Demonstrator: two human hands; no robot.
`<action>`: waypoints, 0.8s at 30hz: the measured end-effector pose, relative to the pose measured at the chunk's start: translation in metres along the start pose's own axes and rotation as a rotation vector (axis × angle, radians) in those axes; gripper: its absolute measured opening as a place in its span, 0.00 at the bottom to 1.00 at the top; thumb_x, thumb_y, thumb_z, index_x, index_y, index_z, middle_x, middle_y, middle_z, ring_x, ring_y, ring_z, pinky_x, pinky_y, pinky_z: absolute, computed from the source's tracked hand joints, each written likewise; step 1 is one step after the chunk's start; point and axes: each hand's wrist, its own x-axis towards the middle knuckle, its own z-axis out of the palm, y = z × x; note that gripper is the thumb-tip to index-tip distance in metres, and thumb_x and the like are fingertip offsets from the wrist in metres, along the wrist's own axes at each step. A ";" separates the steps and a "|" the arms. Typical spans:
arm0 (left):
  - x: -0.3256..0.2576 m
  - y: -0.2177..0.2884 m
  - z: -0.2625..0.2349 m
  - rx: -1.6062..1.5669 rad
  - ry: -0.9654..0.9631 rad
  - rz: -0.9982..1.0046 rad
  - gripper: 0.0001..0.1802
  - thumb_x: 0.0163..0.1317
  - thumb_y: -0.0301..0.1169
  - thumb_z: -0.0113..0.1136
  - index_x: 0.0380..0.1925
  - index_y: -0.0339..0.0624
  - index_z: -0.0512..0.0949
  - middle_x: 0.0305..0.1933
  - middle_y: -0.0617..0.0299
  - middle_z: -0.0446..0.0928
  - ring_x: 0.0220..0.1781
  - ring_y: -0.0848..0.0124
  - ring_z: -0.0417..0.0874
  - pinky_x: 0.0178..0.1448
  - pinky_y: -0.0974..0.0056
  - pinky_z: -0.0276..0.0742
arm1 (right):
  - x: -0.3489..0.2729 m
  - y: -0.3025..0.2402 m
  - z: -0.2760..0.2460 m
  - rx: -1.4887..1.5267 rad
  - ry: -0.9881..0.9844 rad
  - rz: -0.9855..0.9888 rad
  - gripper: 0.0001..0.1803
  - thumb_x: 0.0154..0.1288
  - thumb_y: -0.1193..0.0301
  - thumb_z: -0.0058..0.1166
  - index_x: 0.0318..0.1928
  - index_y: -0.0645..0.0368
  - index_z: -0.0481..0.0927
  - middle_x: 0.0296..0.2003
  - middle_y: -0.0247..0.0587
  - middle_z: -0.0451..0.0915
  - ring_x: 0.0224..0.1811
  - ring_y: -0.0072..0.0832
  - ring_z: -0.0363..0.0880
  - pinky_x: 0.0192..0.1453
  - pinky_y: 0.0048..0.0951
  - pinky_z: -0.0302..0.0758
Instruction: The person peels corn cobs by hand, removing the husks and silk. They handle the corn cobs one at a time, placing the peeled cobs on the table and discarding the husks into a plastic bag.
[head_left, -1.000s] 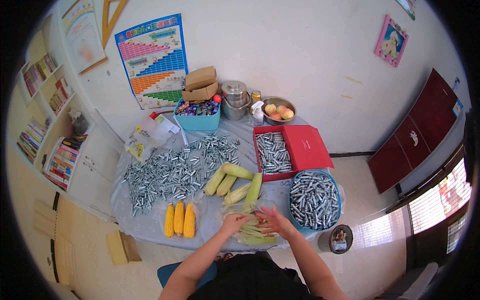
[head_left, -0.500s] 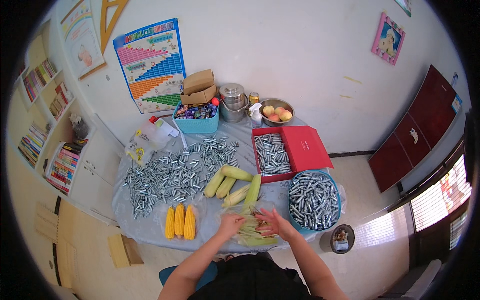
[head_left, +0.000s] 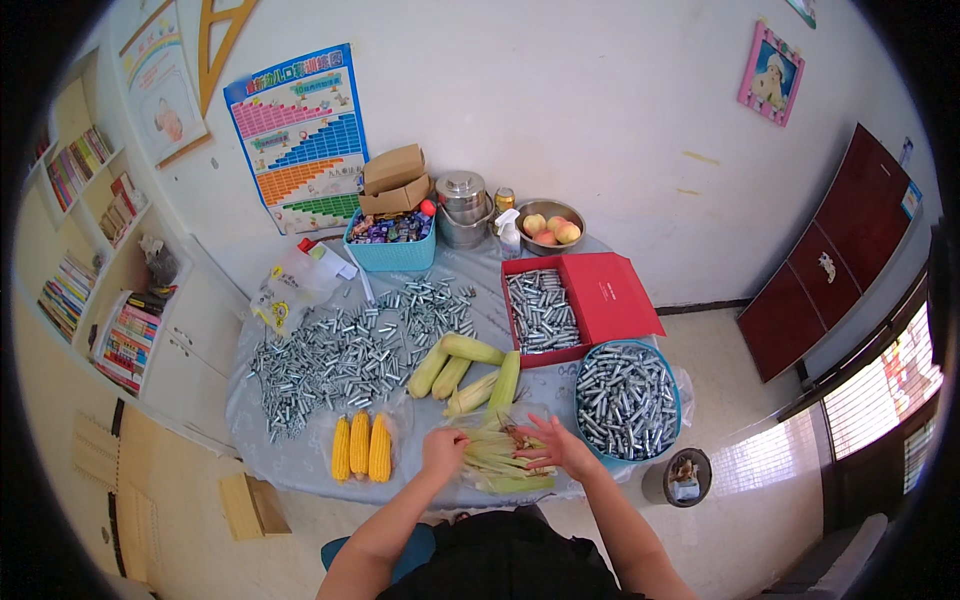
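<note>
Green corn husks (head_left: 515,480) lie in a heap on a clear plastic sheet near the table's front edge. My left hand (head_left: 443,452) is at the heap's left side, its fingers closed together; anything between them is too small to make out. Over the heap's right side, my right hand (head_left: 553,448) is open with fingers spread, holding nothing. Beyond the hands lie several ears of corn in their husks (head_left: 470,348), one (head_left: 504,385) pointing toward the heap. Three peeled yellow corn cobs (head_left: 360,447) lie side by side to the left on another plastic sheet.
Many small metal cylinders (head_left: 340,350) cover the table's left half. More fill a red box (head_left: 607,299) and a blue tub (head_left: 627,403) on the right. At the back are a candy basket (head_left: 392,256), steel pots (head_left: 463,205) and a peach bowl (head_left: 548,228). A bin (head_left: 682,478) stands below right.
My left hand has moved left, away from my right hand, and stays closed. My right hand has shifted slightly and remains spread. The cobs and unpeeled ears lie as before.
</note>
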 end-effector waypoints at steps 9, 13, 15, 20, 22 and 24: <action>0.004 0.054 0.012 -0.299 -0.164 0.048 0.15 0.47 0.33 0.66 0.36 0.38 0.81 0.23 0.58 0.77 0.24 0.69 0.76 0.31 0.65 0.71 | 0.004 0.000 0.014 0.001 -0.079 0.057 0.41 0.64 0.37 0.22 0.70 0.48 0.41 0.67 0.38 0.55 0.58 0.47 0.68 0.57 0.45 0.68; 0.005 0.037 0.039 -0.631 -0.199 -0.255 0.13 0.47 0.31 0.66 0.33 0.37 0.82 0.24 0.57 0.79 0.23 0.71 0.77 0.31 0.67 0.72 | 0.005 0.002 0.021 0.023 -0.113 0.064 0.41 0.64 0.37 0.22 0.70 0.48 0.41 0.66 0.39 0.56 0.60 0.47 0.67 0.57 0.46 0.68; 0.006 0.026 0.036 -0.601 -0.137 -0.362 0.10 0.47 0.30 0.67 0.30 0.37 0.82 0.24 0.57 0.80 0.23 0.72 0.77 0.31 0.68 0.72 | 0.002 -0.001 0.019 0.027 -0.089 0.062 0.41 0.64 0.37 0.23 0.70 0.49 0.40 0.66 0.40 0.56 0.60 0.47 0.67 0.57 0.46 0.68; 0.004 0.008 0.008 -0.365 -0.050 -0.327 0.08 0.46 0.29 0.66 0.25 0.36 0.82 0.25 0.54 0.81 0.23 0.69 0.79 0.32 0.67 0.73 | -0.003 0.007 -0.010 -0.011 0.055 0.082 0.40 0.65 0.40 0.32 0.69 0.50 0.45 0.63 0.41 0.63 0.57 0.41 0.71 0.56 0.37 0.70; 0.002 0.004 0.004 -0.282 -0.044 -0.263 0.08 0.45 0.28 0.66 0.26 0.36 0.82 0.25 0.53 0.80 0.25 0.65 0.80 0.32 0.65 0.73 | 0.000 0.012 -0.019 -0.048 0.176 0.130 0.36 0.67 0.46 0.38 0.68 0.53 0.52 0.61 0.41 0.66 0.55 0.39 0.73 0.53 0.33 0.71; 0.001 -0.003 0.005 -0.201 -0.046 -0.164 0.08 0.43 0.27 0.65 0.27 0.37 0.82 0.25 0.51 0.80 0.27 0.60 0.80 0.33 0.63 0.74 | 0.006 0.029 -0.032 -0.397 0.282 -0.014 0.33 0.66 0.51 0.43 0.66 0.53 0.56 0.59 0.41 0.68 0.54 0.36 0.73 0.50 0.34 0.74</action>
